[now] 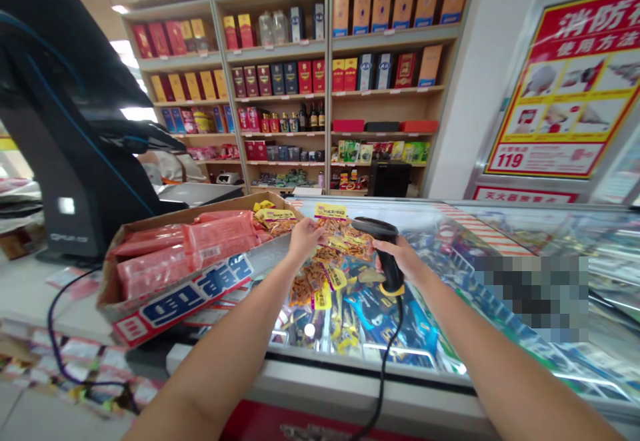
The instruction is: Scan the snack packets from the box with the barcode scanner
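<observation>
My right hand (409,260) is wrapped round the handle of a black handheld barcode scanner (391,269), whose head points left over the counter. From the handle a black cable runs down past the counter's front edge. The fingers of my left hand (304,240) are closed at the left edge of a clear snack packet (331,212) with a yellow label. More such snack packets (309,284) with brown strips inside lie on the glass just below. Left of my left hand stands an open cardboard box (175,308) holding pink packages (220,238) and a few yellow-labelled packets.
The glass-topped freezer (425,354) has colourful packages under its glass. A black register terminal (65,161) stands at the left, its cable (53,334) hanging down. Shelves (327,88) of boxes and bottles line the back wall. A red-framed poster (565,94) hangs at the right.
</observation>
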{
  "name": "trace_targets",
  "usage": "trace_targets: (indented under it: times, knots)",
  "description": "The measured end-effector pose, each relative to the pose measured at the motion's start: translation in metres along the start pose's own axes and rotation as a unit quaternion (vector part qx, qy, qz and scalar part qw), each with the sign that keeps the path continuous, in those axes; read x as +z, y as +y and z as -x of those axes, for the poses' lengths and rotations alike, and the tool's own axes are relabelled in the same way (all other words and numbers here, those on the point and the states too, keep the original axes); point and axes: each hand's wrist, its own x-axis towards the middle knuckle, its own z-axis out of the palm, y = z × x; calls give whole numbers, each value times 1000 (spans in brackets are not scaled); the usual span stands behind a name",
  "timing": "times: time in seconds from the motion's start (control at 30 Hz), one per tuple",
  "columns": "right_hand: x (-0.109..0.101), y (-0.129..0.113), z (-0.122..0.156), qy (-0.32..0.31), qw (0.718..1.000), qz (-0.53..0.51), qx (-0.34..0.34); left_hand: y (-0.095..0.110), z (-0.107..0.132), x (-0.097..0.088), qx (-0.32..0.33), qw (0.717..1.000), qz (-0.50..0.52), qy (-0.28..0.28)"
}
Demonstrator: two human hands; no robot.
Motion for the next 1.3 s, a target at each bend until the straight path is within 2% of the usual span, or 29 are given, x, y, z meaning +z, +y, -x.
trace_targets:
  times: [0.07, 0.2, 0.6, 1.07, 1.2, 1.3]
  knots:
    - [3, 1, 1, -14, 1000, 2, -7, -3, 1, 2, 4, 999, 35, 31]
    - [8, 2, 1, -23, 1000, 11, -3, -5, 2, 3, 14, 997, 63, 50]
    - [12, -1, 3, -32, 999, 22, 11, -2, 5, 3, 34, 995, 72, 61]
    - [7, 8, -2, -30, 999, 19, 6, 0, 5, 1, 22, 996, 56, 61]
    - [7, 10, -3, -21, 999, 24, -1, 4, 8, 0, 57, 997, 36, 47]
    - [13, 7, -3, -14, 1000, 20, -6, 12, 6, -6, 95, 994, 18, 60]
